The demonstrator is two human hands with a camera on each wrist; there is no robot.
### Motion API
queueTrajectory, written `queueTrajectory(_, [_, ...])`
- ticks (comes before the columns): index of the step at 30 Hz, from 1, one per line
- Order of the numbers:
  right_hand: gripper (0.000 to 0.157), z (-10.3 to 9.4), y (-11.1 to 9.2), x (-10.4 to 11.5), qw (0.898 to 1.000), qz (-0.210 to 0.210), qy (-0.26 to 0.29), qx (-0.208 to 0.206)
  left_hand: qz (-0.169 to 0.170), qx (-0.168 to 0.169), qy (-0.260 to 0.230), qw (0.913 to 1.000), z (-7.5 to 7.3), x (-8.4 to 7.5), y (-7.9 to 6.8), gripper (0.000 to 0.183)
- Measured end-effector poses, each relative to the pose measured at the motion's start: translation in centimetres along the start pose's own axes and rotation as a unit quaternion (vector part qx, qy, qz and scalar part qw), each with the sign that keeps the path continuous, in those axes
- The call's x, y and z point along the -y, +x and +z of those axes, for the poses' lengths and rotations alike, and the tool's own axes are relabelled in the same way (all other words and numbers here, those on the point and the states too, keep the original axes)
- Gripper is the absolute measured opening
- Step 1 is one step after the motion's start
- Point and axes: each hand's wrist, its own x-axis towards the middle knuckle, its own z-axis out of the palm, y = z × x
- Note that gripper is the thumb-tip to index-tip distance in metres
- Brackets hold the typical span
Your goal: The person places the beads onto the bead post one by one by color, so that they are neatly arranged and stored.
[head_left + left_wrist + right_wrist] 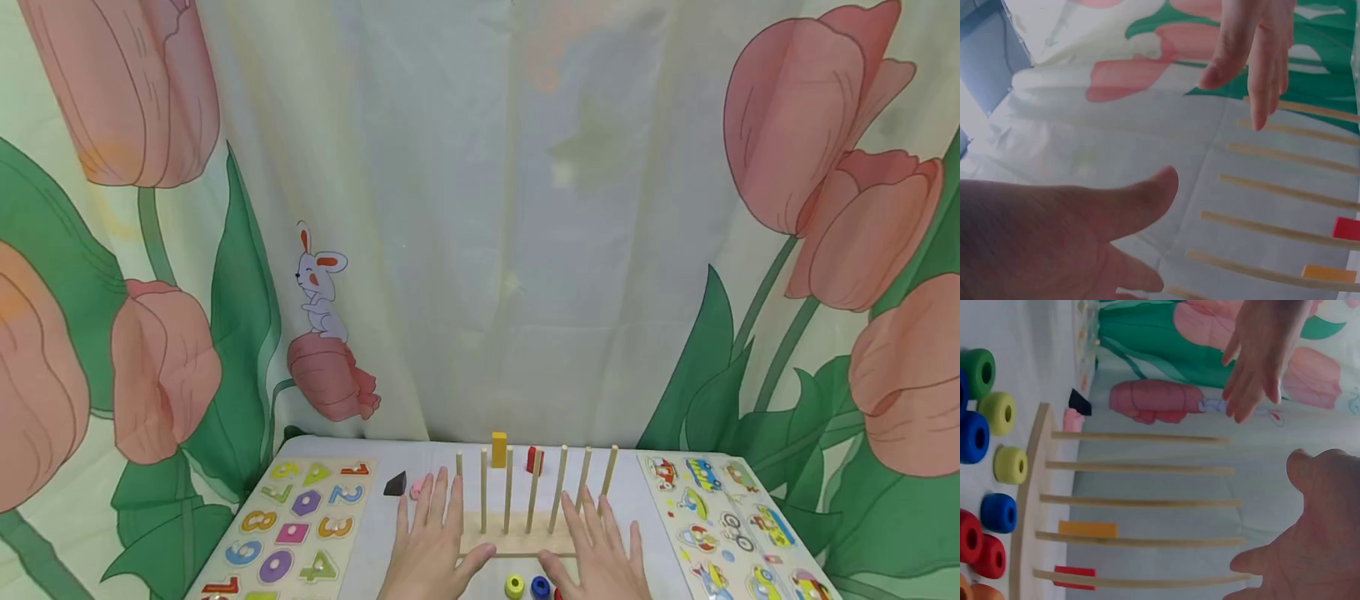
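A wooden rack (517,546) with several upright pegs stands before me, no beads on its pegs. My left hand (429,550) is at its left end, fingers straight and slightly spread, thumb pointing inward. At the right end my right hand (600,557) is held the same way, overlapping some pegs in the head view. Neither palm holds anything. Ring-shaped beads lie in front of the rack: a yellow bead (510,590) and a blue bead (536,592) show between the hands. The right wrist view adds a green bead (974,361), a red bead (985,565) and others.
Behind the rack stand a yellow block (499,450) and a red block (532,460). A black piece (395,484) and a pink piece (417,488) lie back left. A number puzzle board (307,500) flanks the left, a vehicle puzzle board (720,517) the right. A printed curtain (510,250) hangs behind.
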Motion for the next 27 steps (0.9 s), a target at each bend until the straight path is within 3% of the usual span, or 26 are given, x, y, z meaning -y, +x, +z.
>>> queueTrajectory(4, [0.084, -0.5, -1.6, -1.0, 0.999, 0.011, 0.020, -0.023, -0.009, -0.025, 0.006, 0.9996, -0.4, 0.1, -0.7, 0.089])
queueTrajectory(8, [0.061, -1.2, -1.7, -3.4, 0.990, 0.034, 0.106, -0.083, -0.024, -0.070, -0.007, 0.9972, -0.9, 1.8, 0.1, 0.085])
queueTrajectory(10, [0.046, -0.6, -1.2, -4.9, 0.982, 0.043, 0.163, -0.083, -0.039, -0.064, -0.026, 0.9968, -0.5, 3.2, 0.8, 0.082])
queueTrajectory(12, [0.032, 0.7, -0.8, -6.6, 0.974, 0.044, 0.219, -0.045, -0.058, -0.025, -0.059, 0.9963, 0.7, 4.6, 1.5, 0.078])
queueTrajectory(14, [0.025, 2.1, 0.1, -8.1, 0.964, 0.034, 0.265, 0.009, -0.075, 0.034, -0.096, 0.9920, 2.6, 6.4, 2.6, 0.077])
queueTrajectory(17, [0.029, 4.1, 0.5, -10.1, 0.947, 0.023, 0.312, 0.077, -0.079, 0.125, -0.165, 0.9751, 6.2, 8.5, 3.5, 0.080])
queueTrajectory(20, [0.034, 5.7, 0.4, -11.4, 0.938, 0.024, 0.330, 0.106, -0.065, 0.183, -0.215, 0.9573, 9.4, 9.9, 3.7, 0.084])
queueTrajectory(23, [0.037, 6.8, 0.1, -12.0, 0.931, 0.031, 0.339, 0.130, -0.052, 0.193, -0.245, 0.9486, 11.4, 10.5, 3.5, 0.082])
queueTrajectory(25, [0.039, 7.2, 0.0, -12.0, 0.930, 0.037, 0.337, 0.142, -0.054, 0.189, -0.247, 0.9489, 12.2, 10.8, 3.3, 0.080])
queueTrajectory(27, [0.038, 7.5, 0.0, -11.8, 0.936, 0.038, 0.322, 0.137, -0.056, 0.170, -0.244, 0.9532, 12.5, 11.0, 3.3, 0.076])
